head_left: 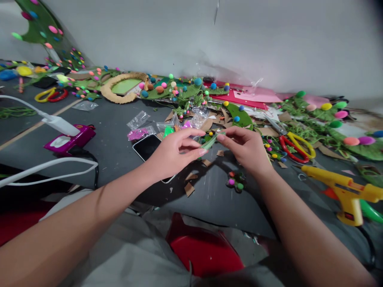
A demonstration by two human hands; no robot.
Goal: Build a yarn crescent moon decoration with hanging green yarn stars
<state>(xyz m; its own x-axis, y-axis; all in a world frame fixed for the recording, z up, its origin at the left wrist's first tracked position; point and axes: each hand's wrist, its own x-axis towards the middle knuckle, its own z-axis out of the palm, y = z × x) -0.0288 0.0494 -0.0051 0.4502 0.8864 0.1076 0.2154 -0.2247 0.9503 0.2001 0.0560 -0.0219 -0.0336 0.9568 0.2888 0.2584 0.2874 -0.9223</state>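
Between my two hands, above the dark table, stretches a thin pale green strip [210, 142], perhaps felt or ribbon. My left hand [176, 151] pinches its near left end between thumb and fingers. The other end is gripped by my right hand [243, 147], thumb against forefinger. Under my left wrist lies a phone [147, 147] with a dark screen, partly covered. Small cardboard scraps [189, 189] are scattered below my hands. A small cluster of coloured pompoms [235, 181] rests on the table beneath my right hand.
At the right lie a yellow glue gun [344, 189] with a cord and red-and-yellow scissors [296, 147]. Leftward are a purple power adapter [70, 139] with a white plug and cable, and more scissors [51, 95]. Pompom-dotted green felt [185, 92] and a tan ring [119, 95] line the wall.
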